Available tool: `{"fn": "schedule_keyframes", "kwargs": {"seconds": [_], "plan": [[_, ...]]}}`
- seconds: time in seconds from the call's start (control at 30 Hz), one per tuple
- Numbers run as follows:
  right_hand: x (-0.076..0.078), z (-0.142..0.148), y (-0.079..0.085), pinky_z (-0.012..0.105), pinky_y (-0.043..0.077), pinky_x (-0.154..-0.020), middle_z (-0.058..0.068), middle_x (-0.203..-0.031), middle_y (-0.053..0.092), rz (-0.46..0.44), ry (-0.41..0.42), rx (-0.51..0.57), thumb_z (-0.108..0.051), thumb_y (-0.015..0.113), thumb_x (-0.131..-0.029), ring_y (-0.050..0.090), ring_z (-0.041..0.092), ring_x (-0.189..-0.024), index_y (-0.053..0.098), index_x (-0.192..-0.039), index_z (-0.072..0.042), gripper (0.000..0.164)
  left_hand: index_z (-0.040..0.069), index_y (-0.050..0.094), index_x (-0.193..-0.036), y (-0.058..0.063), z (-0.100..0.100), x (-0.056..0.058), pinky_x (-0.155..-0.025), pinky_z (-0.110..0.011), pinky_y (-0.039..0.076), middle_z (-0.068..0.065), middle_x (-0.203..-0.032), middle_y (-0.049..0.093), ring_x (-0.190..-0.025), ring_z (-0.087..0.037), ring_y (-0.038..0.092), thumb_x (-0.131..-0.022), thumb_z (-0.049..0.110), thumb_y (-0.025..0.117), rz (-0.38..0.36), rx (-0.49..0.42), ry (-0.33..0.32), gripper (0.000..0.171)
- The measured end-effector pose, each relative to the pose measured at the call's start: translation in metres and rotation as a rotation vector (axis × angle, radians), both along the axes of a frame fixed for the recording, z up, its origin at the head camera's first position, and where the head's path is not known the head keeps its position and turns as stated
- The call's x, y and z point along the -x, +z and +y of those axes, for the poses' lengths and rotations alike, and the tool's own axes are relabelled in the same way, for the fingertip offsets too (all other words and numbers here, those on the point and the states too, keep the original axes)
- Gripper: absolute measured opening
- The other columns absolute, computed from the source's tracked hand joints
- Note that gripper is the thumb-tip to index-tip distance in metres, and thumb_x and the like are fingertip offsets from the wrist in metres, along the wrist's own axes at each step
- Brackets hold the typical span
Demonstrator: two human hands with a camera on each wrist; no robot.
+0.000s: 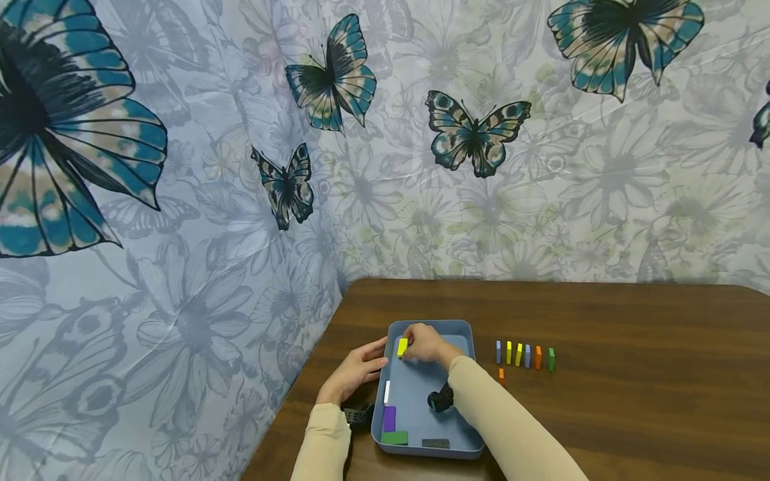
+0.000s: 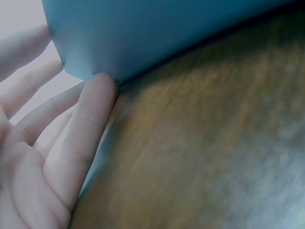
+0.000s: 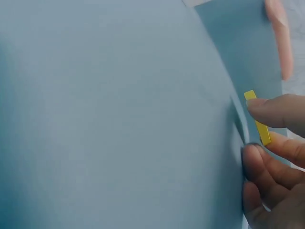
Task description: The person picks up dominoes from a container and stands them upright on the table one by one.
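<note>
My right hand (image 1: pixel 426 343) pinches the yellow block (image 1: pixel 402 347) between thumb and fingertips at the tray's (image 1: pixel 462 329) far-left corner, long axis roughly upright, while my left hand (image 1: pixel 355 371), fingers straight, rests against the tray's left wall.

One tray (image 1: pixel 463 334), eleven small blocks (image 1: pixel 518 354).

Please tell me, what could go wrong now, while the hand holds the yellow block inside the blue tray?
1. The right hand pinches the yellow block only at fingertips, near the tray wall; it may slip and drop back in.
2. The left hand only rests open against the tray's side, so the tray could slide on the table.
3. The row of standing blocks is close by; a careless sleeve could topple them.
</note>
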State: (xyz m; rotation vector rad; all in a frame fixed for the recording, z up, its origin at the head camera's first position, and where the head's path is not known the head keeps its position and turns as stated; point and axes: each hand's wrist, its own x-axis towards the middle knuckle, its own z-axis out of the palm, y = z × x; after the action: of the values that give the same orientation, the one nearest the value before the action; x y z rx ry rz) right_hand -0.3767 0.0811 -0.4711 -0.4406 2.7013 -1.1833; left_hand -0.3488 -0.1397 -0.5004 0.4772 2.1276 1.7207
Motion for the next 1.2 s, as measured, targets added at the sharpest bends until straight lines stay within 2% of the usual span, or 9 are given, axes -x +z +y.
{"fn": "schedule_keyframes", "kwargs": {"seconds": [0.23, 0.5, 0.63, 0.73, 0.87, 1.03, 1.2], "plan": [[-0.001, 0.007, 0.0, 0.029, 0.045, -0.066, 0.007, -0.09, 0.061, -0.056, -0.006, 0.049, -0.003, 0.076, -0.082, 0.054, 0.02, -0.076, 0.061, -0.121, -0.001, 0.042, 0.013, 0.034, -0.158, 0.001, 0.001, -0.002, -0.109, -0.049, 0.047, -0.024, -0.155, 0.041, -0.135, -0.036, 0.052, -0.102, 0.025, 0.06, 0.006, -0.002, 0.006, 0.063], [-0.005, 0.008, 0.004, 0.027, 0.04, -0.057, 0.004, -0.077, 0.057, -0.078, 0.015, 0.033, -0.003, 0.07, -0.083, 0.049, 0.017, -0.063, 0.057, -0.118, -0.007, 0.037, 0.013, 0.034, -0.157, 0.001, 0.001, -0.001, -0.108, -0.047, 0.048, -0.023, -0.155, 0.042, -0.134, -0.036, 0.054, -0.103, 0.021, 0.059, -0.002, -0.007, -0.001, 0.06], [-0.006, 0.007, 0.008, 0.026, 0.044, -0.056, 0.004, -0.073, 0.059, -0.102, 0.029, 0.078, -0.002, 0.063, -0.086, 0.053, 0.016, -0.061, 0.056, -0.116, -0.005, 0.031, 0.013, 0.035, -0.157, 0.002, 0.001, -0.001, -0.107, -0.046, 0.049, -0.023, -0.155, 0.042, -0.133, -0.035, 0.055, -0.102, 0.023, 0.06, -0.002, -0.016, -0.001, 0.062], [-0.006, 0.007, 0.01, 0.027, 0.047, -0.058, 0.005, -0.076, 0.06, -0.11, 0.047, 0.098, -0.002, 0.06, -0.088, 0.055, 0.016, -0.062, 0.056, -0.121, -0.002, 0.033, 0.013, 0.035, -0.157, 0.002, 0.001, -0.001, -0.107, -0.046, 0.049, -0.023, -0.154, 0.043, -0.133, -0.034, 0.055, -0.102, 0.022, 0.06, -0.005, -0.02, -0.003, 0.061], [-0.008, 0.006, 0.014, 0.027, 0.047, -0.059, 0.005, -0.081, 0.06, -0.093, 0.085, 0.055, -0.003, 0.059, -0.088, 0.055, 0.016, -0.062, 0.059, -0.13, -0.005, 0.041, 0.013, 0.035, -0.157, 0.0, 0.001, 0.0, -0.107, -0.046, 0.049, -0.024, -0.154, 0.043, -0.132, -0.035, 0.055, -0.102, 0.021, 0.059, -0.008, -0.026, -0.004, 0.061], [-0.01, 0.002, 0.019, 0.027, 0.047, -0.06, 0.005, -0.083, 0.061, -0.072, 0.12, 0.026, -0.002, 0.06, -0.087, 0.055, 0.016, -0.064, 0.063, -0.127, -0.005, 0.04, 0.013, 0.035, -0.157, 0.0, 0.001, 0.001, -0.107, -0.046, 0.049, -0.024, -0.154, 0.043, -0.133, -0.035, 0.055, -0.102, 0.025, 0.061, -0.004, -0.018, -0.001, 0.062], [-0.012, 0.0, 0.024, 0.025, 0.04, -0.054, 0.001, -0.067, 0.054, -0.047, 0.169, 0.058, 0.0, 0.069, -0.088, 0.046, 0.014, -0.057, 0.062, -0.119, -0.002, 0.032, 0.014, 0.035, -0.157, 0.0, 0.0, 0.0, -0.107, -0.048, 0.049, -0.025, -0.153, 0.043, -0.132, -0.035, 0.055, -0.101, 0.025, 0.061, -0.005, -0.007, 0.008, 0.063]]}}
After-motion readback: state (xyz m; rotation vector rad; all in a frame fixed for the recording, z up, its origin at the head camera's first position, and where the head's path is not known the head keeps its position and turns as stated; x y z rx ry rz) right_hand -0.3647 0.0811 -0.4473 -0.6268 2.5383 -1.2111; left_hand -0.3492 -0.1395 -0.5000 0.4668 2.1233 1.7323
